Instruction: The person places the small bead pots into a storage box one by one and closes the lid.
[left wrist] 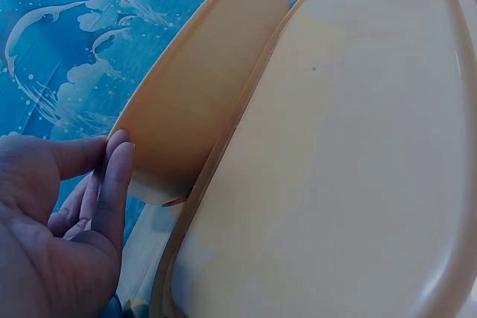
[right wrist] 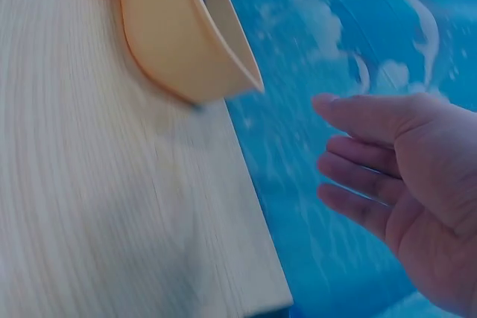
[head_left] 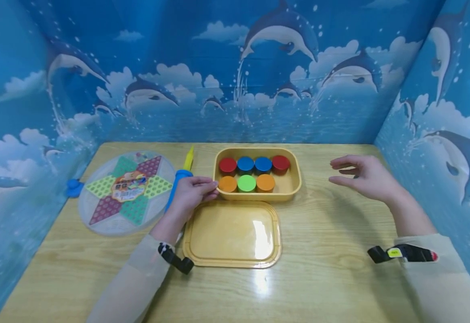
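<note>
A yellow-orange plastic box (head_left: 287, 181) stands open-topped near the back of the table. Inside are short round pieces in two rows: red (head_left: 228, 165), blue (head_left: 245, 164), orange (head_left: 265, 182) and light green (head_left: 246, 183). My left hand (head_left: 192, 193) pinches the box's left front corner at the rim, thumb and fingertips together in the left wrist view. Held in the air to the right of the box, my right hand (head_left: 366, 177) has its thumb and fingers apart and nothing between them. A matching flat lid (head_left: 231, 233) lies just in front of the box.
Left of the box lies a round clear case (head_left: 111, 224) with a coloured star board. A blue and yellow stick-like toy (head_left: 184, 169) is partly behind my left hand. A small blue object (head_left: 74, 187) sits at the table's left edge. Dolphin-print curtains (head_left: 235, 89) surround the table.
</note>
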A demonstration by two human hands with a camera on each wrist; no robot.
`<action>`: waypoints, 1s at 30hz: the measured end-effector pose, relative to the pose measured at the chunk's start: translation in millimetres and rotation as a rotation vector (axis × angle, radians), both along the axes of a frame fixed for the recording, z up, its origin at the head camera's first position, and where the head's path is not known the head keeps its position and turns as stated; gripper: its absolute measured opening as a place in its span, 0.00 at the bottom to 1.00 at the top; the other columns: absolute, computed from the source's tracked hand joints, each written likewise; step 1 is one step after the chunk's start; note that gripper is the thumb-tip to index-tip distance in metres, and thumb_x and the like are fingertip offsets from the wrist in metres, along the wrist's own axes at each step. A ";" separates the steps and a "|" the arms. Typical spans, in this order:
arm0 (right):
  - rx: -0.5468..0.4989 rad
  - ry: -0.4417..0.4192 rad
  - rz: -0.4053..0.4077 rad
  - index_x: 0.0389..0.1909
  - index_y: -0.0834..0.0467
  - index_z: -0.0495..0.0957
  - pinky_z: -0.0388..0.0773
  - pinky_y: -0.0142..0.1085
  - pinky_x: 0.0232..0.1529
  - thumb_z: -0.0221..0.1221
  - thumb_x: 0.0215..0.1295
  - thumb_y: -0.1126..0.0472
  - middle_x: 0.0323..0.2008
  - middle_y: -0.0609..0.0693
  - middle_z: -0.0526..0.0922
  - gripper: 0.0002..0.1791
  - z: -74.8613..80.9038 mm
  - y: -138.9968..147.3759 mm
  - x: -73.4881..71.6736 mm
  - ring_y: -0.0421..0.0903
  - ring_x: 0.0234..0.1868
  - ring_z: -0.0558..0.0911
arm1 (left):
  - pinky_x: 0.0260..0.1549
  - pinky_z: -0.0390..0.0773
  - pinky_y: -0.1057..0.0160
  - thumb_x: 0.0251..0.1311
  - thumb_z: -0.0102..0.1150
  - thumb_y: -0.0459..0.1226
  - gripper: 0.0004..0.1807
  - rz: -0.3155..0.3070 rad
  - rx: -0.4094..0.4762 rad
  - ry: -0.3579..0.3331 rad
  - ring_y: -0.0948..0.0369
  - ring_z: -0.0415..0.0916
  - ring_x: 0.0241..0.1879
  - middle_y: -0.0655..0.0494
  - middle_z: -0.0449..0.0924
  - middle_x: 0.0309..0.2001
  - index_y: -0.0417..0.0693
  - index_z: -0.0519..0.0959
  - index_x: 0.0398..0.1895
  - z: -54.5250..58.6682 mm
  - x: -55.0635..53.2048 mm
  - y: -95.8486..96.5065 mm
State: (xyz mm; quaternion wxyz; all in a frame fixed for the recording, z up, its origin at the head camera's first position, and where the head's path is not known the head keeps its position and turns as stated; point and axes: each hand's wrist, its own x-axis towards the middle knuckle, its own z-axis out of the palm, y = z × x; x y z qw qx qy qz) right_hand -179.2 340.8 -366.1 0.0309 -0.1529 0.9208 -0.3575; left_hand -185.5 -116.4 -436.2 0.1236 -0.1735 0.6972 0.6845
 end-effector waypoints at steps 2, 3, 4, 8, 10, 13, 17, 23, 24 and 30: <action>0.030 -0.015 -0.073 0.67 0.63 0.78 0.85 0.28 0.50 0.70 0.73 0.52 0.63 0.64 0.80 0.29 -1.6 14.4 2.5 0.67 0.61 0.81 | 0.43 0.91 0.58 0.70 0.69 0.33 0.16 0.000 0.002 0.001 0.53 0.90 0.40 0.40 0.87 0.46 0.35 0.83 0.57 0.2 0.4 0.0; 0.040 -0.026 -0.104 0.69 0.63 0.76 0.87 0.34 0.51 0.69 0.73 0.50 0.65 0.65 0.78 0.31 -2.9 21.6 3.2 0.69 0.62 0.80 | 0.43 0.91 0.58 0.70 0.69 0.33 0.16 0.000 0.004 0.002 0.53 0.90 0.40 0.40 0.87 0.46 0.35 0.83 0.57 0.3 0.7 -0.1; 0.052 -0.037 -0.131 0.70 0.64 0.75 0.87 0.41 0.54 0.68 0.73 0.47 0.67 0.66 0.76 0.34 -4.8 28.7 3.5 0.70 0.63 0.79 | 0.43 0.91 0.58 0.70 0.69 0.33 0.16 0.000 0.006 0.003 0.53 0.90 0.40 0.40 0.87 0.46 0.35 0.83 0.57 0.3 0.9 -0.2; 0.082 -0.075 -0.220 0.76 0.66 0.67 0.77 0.65 0.62 0.67 0.73 0.42 0.72 0.70 0.69 0.43 -17.1 53.8 2.7 0.74 0.67 0.73 | 0.43 0.91 0.58 0.70 0.69 0.33 0.16 -0.001 0.015 0.005 0.54 0.90 0.40 0.40 0.87 0.46 0.35 0.83 0.57 0.2 1.0 -0.7; 0.085 -0.086 -0.242 0.77 0.69 0.64 0.73 0.68 0.65 0.67 0.73 0.43 0.73 0.73 0.67 0.45 -25.7 64.3 2.2 0.76 0.68 0.70 | 0.43 0.91 0.58 0.70 0.69 0.33 0.16 -0.003 0.015 0.006 0.53 0.90 0.40 0.40 0.87 0.46 0.35 0.83 0.57 0.2 0.7 -0.8; 0.110 -0.104 -0.275 0.78 0.71 0.59 0.69 0.71 0.66 0.68 0.72 0.43 0.73 0.76 0.64 0.49 -37.8 77.2 2.1 0.79 0.68 0.67 | 0.43 0.91 0.58 0.71 0.69 0.33 0.15 -0.007 0.011 0.005 0.53 0.90 0.40 0.40 0.87 0.46 0.36 0.83 0.57 -0.1 0.1 -0.8; 0.120 -0.141 -0.310 0.79 0.74 0.54 0.68 0.73 0.65 0.68 0.71 0.41 0.73 0.79 0.61 0.55 -51.5 87.4 1.1 0.81 0.69 0.65 | 0.43 0.91 0.58 0.71 0.69 0.34 0.16 -0.009 0.005 0.006 0.53 0.90 0.41 0.40 0.87 0.46 0.36 0.83 0.57 -0.5 0.4 -1.3; 0.072 -0.173 -0.345 0.78 0.76 0.53 0.72 0.69 0.64 0.67 0.72 0.41 0.71 0.80 0.63 0.54 -66.6 93.0 -1.6 0.78 0.69 0.67 | 0.43 0.91 0.58 0.71 0.69 0.33 0.16 -0.009 0.009 0.008 0.54 0.89 0.40 0.40 0.87 0.47 0.35 0.83 0.58 0.2 1.5 -1.5; 0.068 -0.172 -0.350 0.78 0.76 0.54 0.72 0.69 0.64 0.67 0.73 0.41 0.71 0.81 0.63 0.54 -68.3 93.5 -1.9 0.78 0.69 0.67 | 0.43 0.91 0.58 0.71 0.69 0.33 0.16 -0.009 0.009 0.007 0.54 0.89 0.40 0.40 0.87 0.47 0.35 0.83 0.58 0.4 1.6 -1.3; 0.057 -0.140 -0.379 0.77 0.75 0.59 0.75 0.67 0.60 0.66 0.72 0.40 0.68 0.80 0.67 0.51 -74.2 93.5 -3.0 0.77 0.66 0.71 | 0.42 0.91 0.58 0.71 0.68 0.32 0.17 0.000 0.015 0.004 0.54 0.90 0.39 0.39 0.87 0.46 0.34 0.82 0.58 2.3 1.8 0.7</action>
